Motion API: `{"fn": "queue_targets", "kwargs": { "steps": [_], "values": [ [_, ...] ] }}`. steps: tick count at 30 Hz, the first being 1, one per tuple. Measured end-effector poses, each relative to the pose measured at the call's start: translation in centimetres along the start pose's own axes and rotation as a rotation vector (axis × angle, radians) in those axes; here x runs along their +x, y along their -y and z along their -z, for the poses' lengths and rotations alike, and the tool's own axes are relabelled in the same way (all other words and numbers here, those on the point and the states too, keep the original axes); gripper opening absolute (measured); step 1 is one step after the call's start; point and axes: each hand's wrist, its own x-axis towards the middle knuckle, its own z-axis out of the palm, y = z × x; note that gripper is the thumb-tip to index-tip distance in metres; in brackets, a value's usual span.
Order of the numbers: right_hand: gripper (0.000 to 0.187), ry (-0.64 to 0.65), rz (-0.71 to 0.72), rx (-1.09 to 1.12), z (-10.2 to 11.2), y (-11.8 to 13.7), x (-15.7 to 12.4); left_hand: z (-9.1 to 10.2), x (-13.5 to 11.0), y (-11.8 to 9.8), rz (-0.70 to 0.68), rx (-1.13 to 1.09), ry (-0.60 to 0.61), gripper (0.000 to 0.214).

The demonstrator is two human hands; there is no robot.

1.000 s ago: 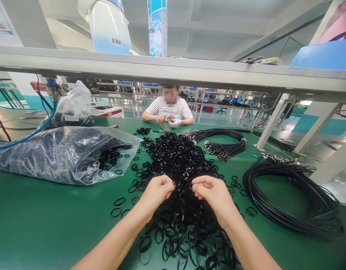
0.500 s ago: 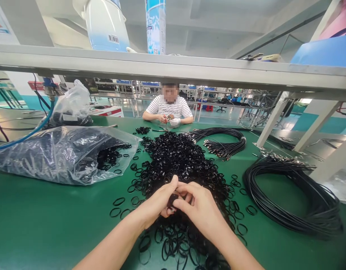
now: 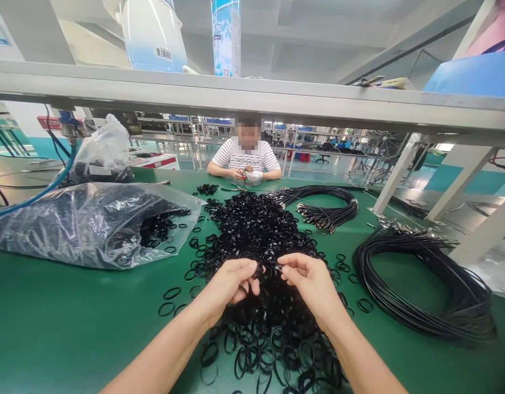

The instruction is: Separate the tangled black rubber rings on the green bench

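Observation:
A large heap of thin black rings runs down the middle of the green table. Over its near half, my left hand is closed with several black rings between its curled fingers and thumb. My right hand is a short gap to the right, thumb and forefinger pinched together. Whatever is at its fingertips blends into the dark heap behind, so I cannot make it out. Loose rings lie below both hands, nearer to me.
A clear plastic bag spilling black rings lies at left. Coiled black cables rest at right, with another cable bundle farther back. A metal shelf crosses overhead. A person sits opposite, hands on small work.
My hands have come apart; they were together before. The right hand has moved right and slightly up, its fingertips leaving the left hand. The left hand still holds black rings.

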Motion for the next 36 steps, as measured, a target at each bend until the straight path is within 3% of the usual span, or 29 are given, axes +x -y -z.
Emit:
{"fn": "queue_targets", "kwargs": {
  "steps": [5, 11, 14, 23, 27, 32, 36],
  "values": [
    [0.020, 0.034, 0.024, -0.037, 0.0, 0.5, -0.1, -0.2, 0.0, 0.1, 0.000, 0.007, -0.001, 0.043],
    [0.021, 0.095, 0.100, -0.101, -0.9, 0.9, -0.9, -0.8, -0.5, -0.3, 0.005, -0.015, -0.033, 0.030],
    [0.012, 0.134, 0.047, -0.046, -1.1, 0.6, -0.9, -1.1, -0.4, -0.2, 0.009, -0.016, -0.034, 0.026],
    [0.019, 0.141, -0.017, 0.126, -0.6, 0.7, -0.7, -0.2, 0.3, 0.2, -0.096, 0.032, -0.202, 0.037],
    [0.018, 0.131, -0.073, 0.197, -0.5, 0.7, -0.7, -0.1, -0.1, -0.6, -0.098, 0.067, -0.142, 0.044],
    [0.024, 0.125, -0.076, 0.256, -0.7, 0.4, -0.6, -0.7, -0.5, -0.8, -0.086, 0.058, 0.002, 0.036],
    [0.022, 0.130, -0.079, 0.220, -1.0, 0.6, -0.7, -0.9, -0.4, -0.3, -0.074, 0.033, -0.028, 0.042]
  ]
}}
